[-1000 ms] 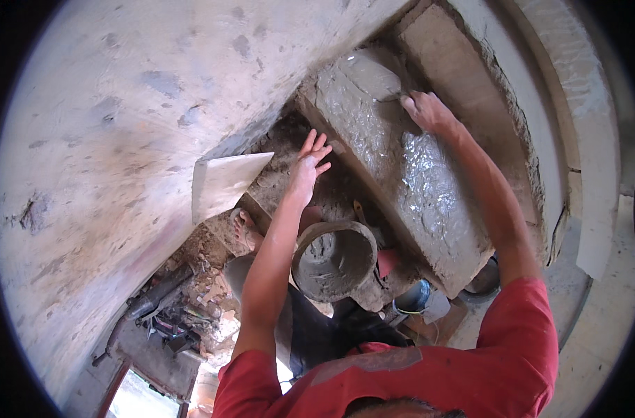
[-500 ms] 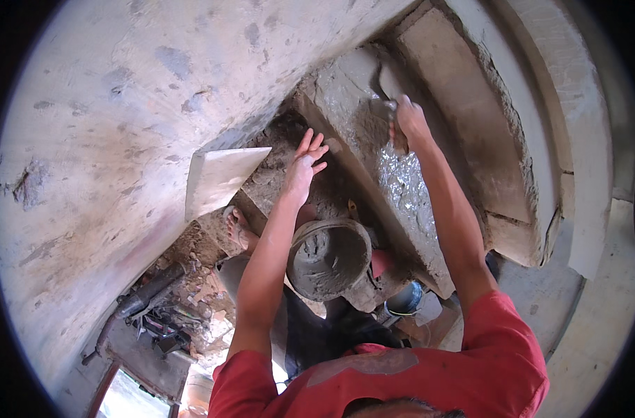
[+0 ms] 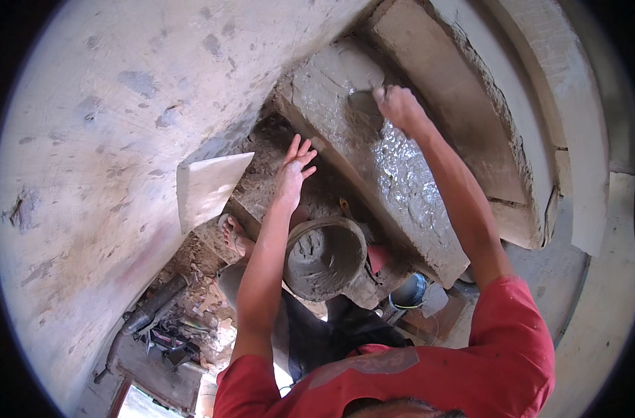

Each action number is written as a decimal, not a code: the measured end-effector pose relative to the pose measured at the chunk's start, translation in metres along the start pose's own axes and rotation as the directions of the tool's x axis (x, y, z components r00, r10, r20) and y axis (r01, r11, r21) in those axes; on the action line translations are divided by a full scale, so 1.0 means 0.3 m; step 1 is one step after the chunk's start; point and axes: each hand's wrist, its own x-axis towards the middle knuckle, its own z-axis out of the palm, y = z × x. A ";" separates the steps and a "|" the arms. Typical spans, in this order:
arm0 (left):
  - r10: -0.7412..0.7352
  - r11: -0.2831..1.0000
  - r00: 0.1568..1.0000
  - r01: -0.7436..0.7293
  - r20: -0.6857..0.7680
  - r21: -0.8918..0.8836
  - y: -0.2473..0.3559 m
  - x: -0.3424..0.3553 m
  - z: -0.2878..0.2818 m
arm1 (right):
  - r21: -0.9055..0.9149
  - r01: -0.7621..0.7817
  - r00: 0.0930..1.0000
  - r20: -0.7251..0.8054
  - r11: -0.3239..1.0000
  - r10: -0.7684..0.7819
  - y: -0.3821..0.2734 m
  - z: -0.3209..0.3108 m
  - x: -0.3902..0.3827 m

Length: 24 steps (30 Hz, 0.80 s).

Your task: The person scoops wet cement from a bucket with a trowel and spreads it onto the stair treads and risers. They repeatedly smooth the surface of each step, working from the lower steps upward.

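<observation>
Right hand: closed round trowel, blade freshly re-angled
Mortar: seemingly mid-smoothing, upper end of step
Left hand: empty, fingers spread, beside left edge

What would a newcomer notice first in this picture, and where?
Probably the wet, shining mortar on the ledge, right of centre, with a trowel in the right hand at its upper part. Then the round bucket, smeared grey inside, below and right of the open left hand. The stained wall fills the upper left.
</observation>
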 end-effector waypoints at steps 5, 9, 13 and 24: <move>-0.011 0.999 1.000 0.011 -0.003 0.034 -0.006 -0.014 0.008 | 0.286 -0.258 0.964 0.135 0.923 0.228 0.119 0.011 -0.016; 0.007 0.999 1.000 -0.008 0.010 0.045 0.028 -0.012 -0.008 | 0.404 -0.316 0.949 0.141 0.859 0.283 0.136 0.014 -0.241; 0.026 0.999 1.000 -0.025 0.015 -0.027 0.029 0.004 -0.012 | 0.631 -0.481 0.874 0.291 0.608 0.389 0.078 -0.015 -0.261; 0.004 0.993 0.994 0.008 0.107 -0.115 0.008 0.034 0.035 | 0.367 -0.235 0.905 0.420 0.900 0.066 -0.217 0.067 -0.217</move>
